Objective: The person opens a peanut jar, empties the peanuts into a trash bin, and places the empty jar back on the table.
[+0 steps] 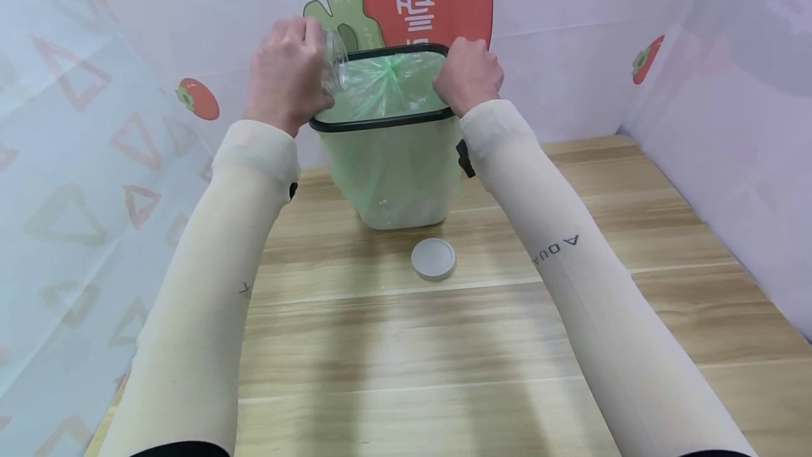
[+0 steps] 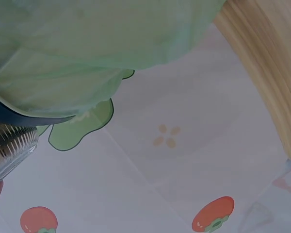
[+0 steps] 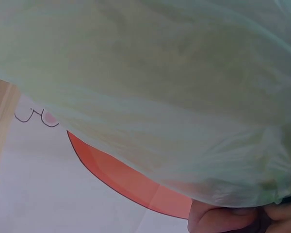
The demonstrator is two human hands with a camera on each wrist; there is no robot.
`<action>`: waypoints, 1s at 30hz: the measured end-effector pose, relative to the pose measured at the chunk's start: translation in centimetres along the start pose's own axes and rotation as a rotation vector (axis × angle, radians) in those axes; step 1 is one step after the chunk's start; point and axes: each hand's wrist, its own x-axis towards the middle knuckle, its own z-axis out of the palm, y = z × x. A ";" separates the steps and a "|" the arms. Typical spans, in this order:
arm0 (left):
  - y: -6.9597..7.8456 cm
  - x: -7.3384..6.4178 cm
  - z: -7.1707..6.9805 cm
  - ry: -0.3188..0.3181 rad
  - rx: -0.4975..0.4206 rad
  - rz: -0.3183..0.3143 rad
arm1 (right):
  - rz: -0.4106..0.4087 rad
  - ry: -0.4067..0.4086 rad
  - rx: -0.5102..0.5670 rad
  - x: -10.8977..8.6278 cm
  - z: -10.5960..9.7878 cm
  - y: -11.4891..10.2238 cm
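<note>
A trash bin (image 1: 393, 168) lined with a thin green plastic bag (image 1: 387, 87) stands at the back of the table, a black ring (image 1: 380, 122) round its mouth. My left hand (image 1: 288, 72) holds a clear glass jar (image 1: 334, 62) tipped sideways over the bin's left rim. Ridges mark the jar's side in the left wrist view, close by the dark ring. At the bin's right rim, my right hand (image 1: 469, 75) grips the ring and bag edge. Curled fingers (image 3: 223, 221) show below the bag in the right wrist view. A round white lid (image 1: 434, 259) lies in front of the bin.
The wood-grain table (image 1: 406, 344) runs up to a printed cloth backdrop (image 1: 571, 55) behind the bin. Similar cloth hangs along the left (image 1: 82, 161) and right sides. A small black piece (image 1: 466, 159) shows beneath my right wrist.
</note>
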 end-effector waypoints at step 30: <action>1.1 0.2 0.2 0.108 0.146 0.208 | -0.014 -0.004 -0.002 -0.4 -0.2 0.0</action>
